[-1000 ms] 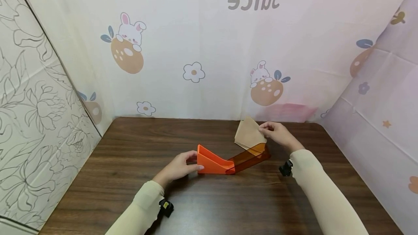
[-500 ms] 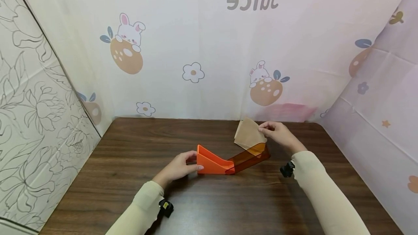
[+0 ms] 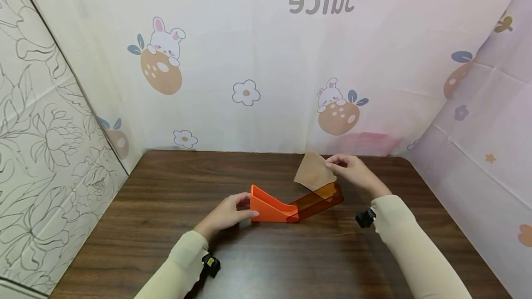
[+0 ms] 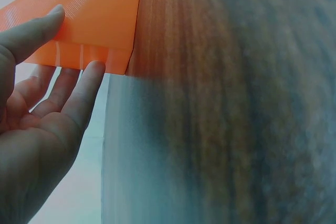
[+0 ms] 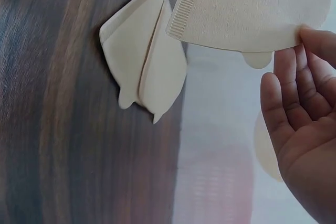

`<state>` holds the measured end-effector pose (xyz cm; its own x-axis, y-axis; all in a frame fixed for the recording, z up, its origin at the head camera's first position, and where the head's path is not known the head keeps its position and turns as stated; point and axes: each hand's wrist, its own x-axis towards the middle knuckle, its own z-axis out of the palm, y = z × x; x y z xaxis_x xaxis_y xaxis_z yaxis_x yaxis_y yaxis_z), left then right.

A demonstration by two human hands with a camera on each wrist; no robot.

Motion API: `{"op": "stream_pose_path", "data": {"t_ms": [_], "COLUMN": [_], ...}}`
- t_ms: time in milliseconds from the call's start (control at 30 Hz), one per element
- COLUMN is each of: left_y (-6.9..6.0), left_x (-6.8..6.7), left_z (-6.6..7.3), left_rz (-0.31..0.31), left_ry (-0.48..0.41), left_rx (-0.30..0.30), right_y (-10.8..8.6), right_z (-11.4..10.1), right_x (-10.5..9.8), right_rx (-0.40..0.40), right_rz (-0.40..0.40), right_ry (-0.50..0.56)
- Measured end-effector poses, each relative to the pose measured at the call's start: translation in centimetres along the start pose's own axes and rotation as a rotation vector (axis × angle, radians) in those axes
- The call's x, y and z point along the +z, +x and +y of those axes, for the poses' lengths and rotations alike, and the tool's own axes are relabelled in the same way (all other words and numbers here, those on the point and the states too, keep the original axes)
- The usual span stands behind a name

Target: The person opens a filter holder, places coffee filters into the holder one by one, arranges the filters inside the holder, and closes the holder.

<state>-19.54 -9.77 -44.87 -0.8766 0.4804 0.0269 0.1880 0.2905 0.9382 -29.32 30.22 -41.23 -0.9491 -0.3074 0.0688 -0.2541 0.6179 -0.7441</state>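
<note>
The paper coffee filter (image 5: 247, 9) was pinched at one edge, away from its crimped strip, between the thumb and a finger of the right hand (image 5: 310, 114); the paper partly hid that finger from us. The remaining fingers were loosely bent, slightly apart, below the filter. We judged that the edge grip served to leave the sheet flat and uncreased. Loose coffee filters (image 5: 121, 56) lay on the wood-grain table (image 3: 266, 262), apart from those fingers.

We noted the left hand (image 3: 224, 211) at the tall end of the orange filter holder (image 3: 270, 210): thumb on one face, spaced fingers against another, parted by the holder's body. We took this grip as bracing against sliding. The transparent amber lid (image 3: 309, 204) stretched from the low end towards the right fingers, swung back, in our judgement, to expose the compartment.
</note>
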Motion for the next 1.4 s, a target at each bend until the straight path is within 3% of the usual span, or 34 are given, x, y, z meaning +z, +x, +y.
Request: {"op": "stream_pose_path", "data": {"t_ms": [667,1033,1100,1300,1400], "left_y": [0.0,0.0,0.2,1.1,1.2], "left_x": [0.1,0.0,0.1,0.0,0.0], "left_z": [0.0,0.1,-0.5,-3.2,-3.3], "left_rz": [0.004,0.005,0.006,-0.008,-0.012], "left_ry": [0.007,0.011,0.012,0.029,0.026], "left_rx": [0.003,0.001,0.001,0.003,0.003], "right_y": [-0.5,-0.5,-0.5,-1.9,-2.2], "right_z": [-4.0,-5.2,-5.4,-9.5,-10.4], "right_x": [1.2,1.4,1.5,1.2,1.2], "right_rx": [-0.114,-0.136,-0.146,-0.164,-0.192], "right_rz": [0.004,-0.002,-0.003,-0.01,-0.003], "right_ry": [0.012,-0.006,-0.003,0.009,0.015]}}
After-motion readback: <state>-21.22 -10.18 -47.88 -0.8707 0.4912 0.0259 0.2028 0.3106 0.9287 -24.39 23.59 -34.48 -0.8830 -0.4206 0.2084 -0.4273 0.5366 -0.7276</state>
